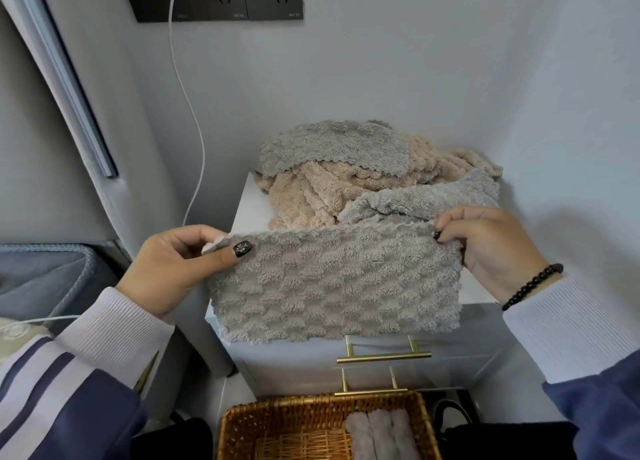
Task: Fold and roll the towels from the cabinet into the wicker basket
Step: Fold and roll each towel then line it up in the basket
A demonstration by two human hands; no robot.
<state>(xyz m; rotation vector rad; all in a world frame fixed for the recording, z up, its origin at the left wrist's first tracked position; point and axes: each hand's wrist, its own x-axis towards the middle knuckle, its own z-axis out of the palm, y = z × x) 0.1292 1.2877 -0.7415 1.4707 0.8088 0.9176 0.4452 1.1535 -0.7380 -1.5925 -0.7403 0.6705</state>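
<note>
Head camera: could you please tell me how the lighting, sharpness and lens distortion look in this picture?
Head view: soft, even light; a faint shadow on the wall right of the right hand; the held towel sharp; wide-angle bending curves the frame at left and stretches both sleeves.

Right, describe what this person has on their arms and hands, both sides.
Both arms wear navy blue sleeves ending in wide, pale ribbed cuffs. The left sleeve also carries pale lengthwise stripes. The right wrist has a bracelet of dark round beads just above the right cuff. The left hand has a dark thumbnail with a silvery cross-like decoration; the right hand shows a dark nail too.
</note>
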